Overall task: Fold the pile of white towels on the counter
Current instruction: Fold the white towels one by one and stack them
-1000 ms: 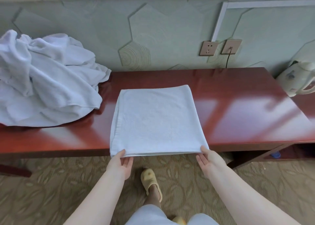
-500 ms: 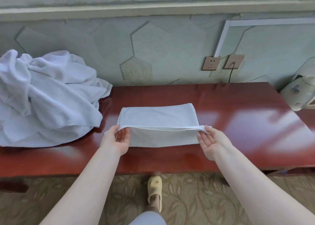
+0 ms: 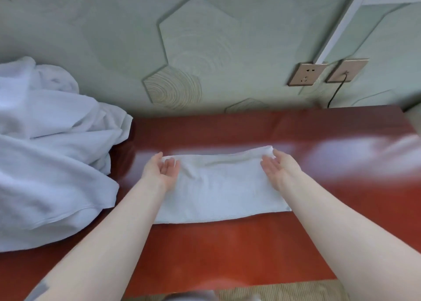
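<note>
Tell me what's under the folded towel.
The towel lies on the red counter, hands at its far corners. Anything beneath it is covered.

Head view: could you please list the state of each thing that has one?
folded towel: doubled over, flat on the counter
left hand: holds the towel's far left corner
right hand: holds the far right corner
towel pile: unfolded, crumpled
left socket: empty
right socket: cable plugged in
</note>
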### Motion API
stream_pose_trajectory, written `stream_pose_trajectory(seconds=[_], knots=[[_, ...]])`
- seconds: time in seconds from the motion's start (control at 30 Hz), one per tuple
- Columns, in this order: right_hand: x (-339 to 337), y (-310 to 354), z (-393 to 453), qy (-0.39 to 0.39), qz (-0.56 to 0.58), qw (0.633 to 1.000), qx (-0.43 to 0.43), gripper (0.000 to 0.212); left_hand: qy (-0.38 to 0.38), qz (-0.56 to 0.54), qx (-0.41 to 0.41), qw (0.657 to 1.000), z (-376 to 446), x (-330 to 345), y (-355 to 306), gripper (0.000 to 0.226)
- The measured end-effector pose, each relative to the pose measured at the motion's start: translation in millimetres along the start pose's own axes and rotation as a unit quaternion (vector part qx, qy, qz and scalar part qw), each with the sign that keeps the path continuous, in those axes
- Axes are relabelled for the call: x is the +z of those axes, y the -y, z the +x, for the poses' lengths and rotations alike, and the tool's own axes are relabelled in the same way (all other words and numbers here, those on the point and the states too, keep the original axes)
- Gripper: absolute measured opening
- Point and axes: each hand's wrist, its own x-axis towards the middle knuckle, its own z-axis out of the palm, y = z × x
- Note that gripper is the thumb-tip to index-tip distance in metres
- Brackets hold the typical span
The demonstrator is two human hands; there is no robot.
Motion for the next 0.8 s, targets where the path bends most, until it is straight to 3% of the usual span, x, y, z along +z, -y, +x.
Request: stream_pose_trajectory(seconds=[0.07, 0.13, 0.2, 0.23, 0.27, 0.3, 0.37, 0.43, 0.47, 0.5, 0.53, 0.6, 0.7, 0.8], knots=[[2, -4, 9, -0.061, -0.019, 0.997, -0.037, 0.026, 0.022, 0.045, 0.036, 0.998, 10, 0, 2, 0.021], [-2, -12, 14, -0.124, -0.085, 0.981, -0.120, 0.039, 0.032, 0.130, 0.129, 0.983, 13, -7, 9, 0.012], [-11, -24, 16, -0.174, -0.210, 0.930, -0.247, 0.041, 0.022, 0.230, 0.264, 0.937, 9, -20, 24, 0.022], [-17, -30, 15, -0.184, -0.297, 0.882, -0.317, 0.037, 0.020, 0.293, 0.336, 0.895, 7, -28, 32, 0.029], [-20, -37, 14, -0.182, -0.378, 0.818, -0.394, 0.034, 0.035, 0.372, 0.405, 0.834, 5, -35, 43, 0.035], [-21, -45, 14, -0.159, -0.437, 0.748, -0.473, 0.031, 0.068, 0.463, 0.465, 0.752, 6, -41, 55, 0.038], [-12, -69, 10, -0.040, -0.528, 0.616, -0.583, 0.034, 0.146, 0.645, 0.515, 0.545, 15, -44, 82, 0.045], [3, -99, 5, 0.094, -0.645, 0.508, -0.562, 0.045, 0.124, 0.778, 0.490, 0.375, 28, -39, 105, 0.056], [7, -109, 6, 0.123, -0.695, 0.472, -0.528, 0.049, 0.092, 0.815, 0.472, 0.323, 33, -38, 110, 0.059], [8, -112, 11, 0.128, -0.729, 0.452, -0.498, 0.052, 0.069, 0.829, 0.467, 0.299, 39, -38, 110, 0.061], [6, -109, 19, 0.117, -0.754, 0.443, -0.471, 0.055, 0.054, 0.826, 0.473, 0.301, 45, -40, 104, 0.061], [-8, -92, 39, 0.067, -0.786, 0.435, -0.434, 0.059, 0.011, 0.811, 0.476, 0.340, 54, -47, 81, 0.061], [-31, -65, 53, -0.026, -0.785, 0.448, -0.427, 0.062, -0.075, 0.811, 0.461, 0.353, 64, -64, 43, 0.059], [-38, -61, 54, -0.039, -0.783, 0.458, -0.420, 0.065, -0.088, 0.821, 0.440, 0.352, 63, -68, 33, 0.061]])
